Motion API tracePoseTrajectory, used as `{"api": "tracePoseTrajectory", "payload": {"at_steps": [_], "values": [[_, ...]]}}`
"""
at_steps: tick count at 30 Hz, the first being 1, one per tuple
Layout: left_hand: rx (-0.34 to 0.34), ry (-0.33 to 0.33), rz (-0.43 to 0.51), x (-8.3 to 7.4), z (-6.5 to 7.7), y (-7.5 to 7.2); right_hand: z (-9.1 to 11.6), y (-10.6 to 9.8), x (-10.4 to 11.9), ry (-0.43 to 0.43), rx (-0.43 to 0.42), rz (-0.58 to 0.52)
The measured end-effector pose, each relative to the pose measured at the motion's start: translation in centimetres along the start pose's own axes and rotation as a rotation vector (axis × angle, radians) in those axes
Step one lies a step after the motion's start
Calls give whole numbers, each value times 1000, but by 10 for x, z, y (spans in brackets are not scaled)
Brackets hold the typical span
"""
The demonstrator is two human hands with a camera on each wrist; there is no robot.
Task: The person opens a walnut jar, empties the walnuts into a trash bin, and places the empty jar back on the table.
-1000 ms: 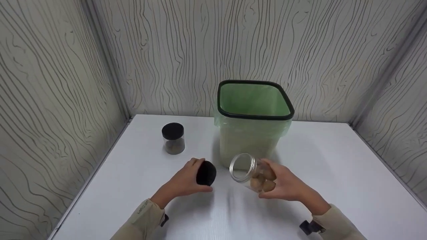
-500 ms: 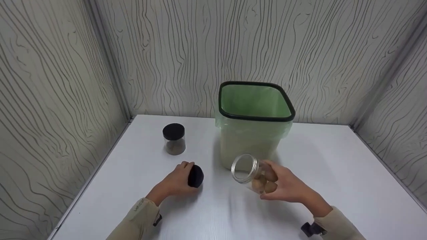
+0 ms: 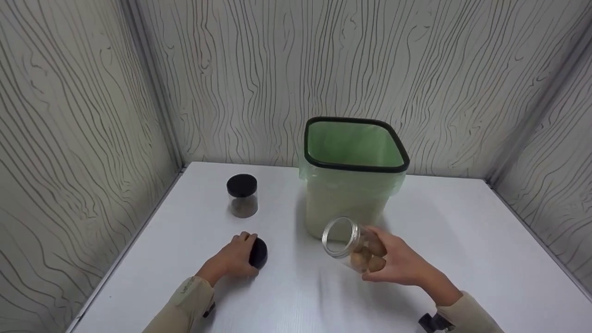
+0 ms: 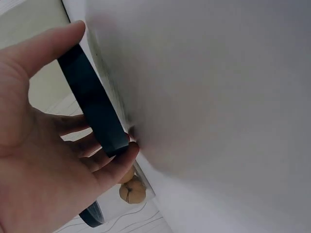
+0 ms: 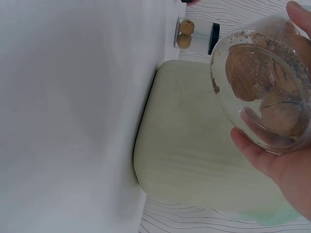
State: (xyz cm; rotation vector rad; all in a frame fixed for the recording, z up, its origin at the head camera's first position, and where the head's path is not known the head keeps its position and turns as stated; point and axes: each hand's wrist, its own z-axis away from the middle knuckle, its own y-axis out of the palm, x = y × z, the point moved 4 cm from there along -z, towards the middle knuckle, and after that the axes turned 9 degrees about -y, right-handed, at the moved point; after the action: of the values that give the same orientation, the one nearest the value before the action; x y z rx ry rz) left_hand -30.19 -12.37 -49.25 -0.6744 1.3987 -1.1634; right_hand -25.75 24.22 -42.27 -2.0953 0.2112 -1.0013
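Note:
In the head view my left hand (image 3: 233, 256) holds a black jar lid (image 3: 259, 253) by its edge, low over the table. The left wrist view has the lid (image 4: 92, 99) pinched between thumb and fingertips, its face close to the white surface; whether it touches cannot be told. My right hand (image 3: 400, 261) grips an uncapped clear jar (image 3: 341, 254), tilted with its mouth to the left, in front of the bin. Several walnuts (image 3: 365, 256) lie toward its base. From the right wrist, the jar's bottom (image 5: 262, 97) shows brown crumbs around its edge.
A pale green bin (image 3: 347, 199) with a black rim (image 3: 356, 167) and a green liner stands at the back centre. To its left is a second clear jar (image 3: 243, 206), black-lidded, with walnuts (image 5: 184, 34) inside. Wood-patterned panels (image 3: 277, 69) enclose the white table (image 3: 444, 222).
My left hand has carried the lid leftward and down toward the table, away from the jar. The right hand with the tilted jar has stayed nearly in place.

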Motion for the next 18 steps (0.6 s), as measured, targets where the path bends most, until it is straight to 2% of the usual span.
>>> {"api": "tracePoseTrajectory", "payload": {"at_steps": [12, 18], "values": [[16, -35, -16, 6, 4, -5, 2, 0, -2, -46, 3, 60], [19, -44, -31, 6, 4, -5, 2, -1, -3, -29, 13, 68]]}}
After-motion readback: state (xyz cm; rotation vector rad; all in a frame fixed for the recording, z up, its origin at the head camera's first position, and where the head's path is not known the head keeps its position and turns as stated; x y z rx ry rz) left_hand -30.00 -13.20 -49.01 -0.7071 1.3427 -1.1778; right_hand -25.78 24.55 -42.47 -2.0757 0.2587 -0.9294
